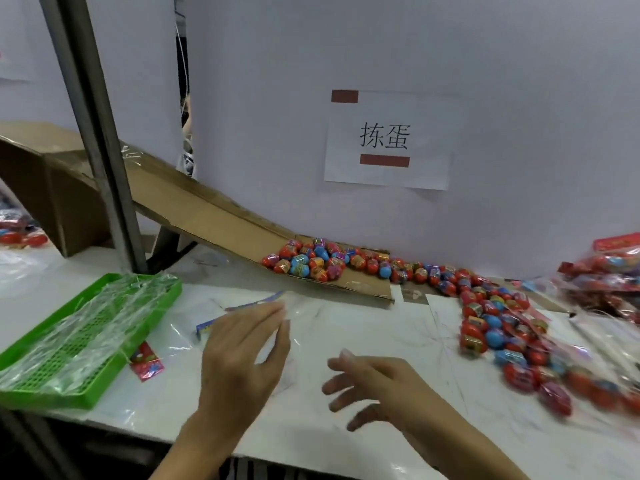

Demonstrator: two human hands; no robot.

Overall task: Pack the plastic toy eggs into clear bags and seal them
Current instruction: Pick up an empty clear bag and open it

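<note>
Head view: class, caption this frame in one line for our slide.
Both hands open a clear bag beside loose toy eggs.

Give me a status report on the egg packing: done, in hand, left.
Done: some filled bags lie stacked at the far right. In hand: the left hand pinches the edge of a clear bag lying flat on the table; the right hand hovers open with nothing in it. No egg is in this bag. Left: a large heap of loose toy eggs at the cardboard chute's foot is unpacked.
</note>
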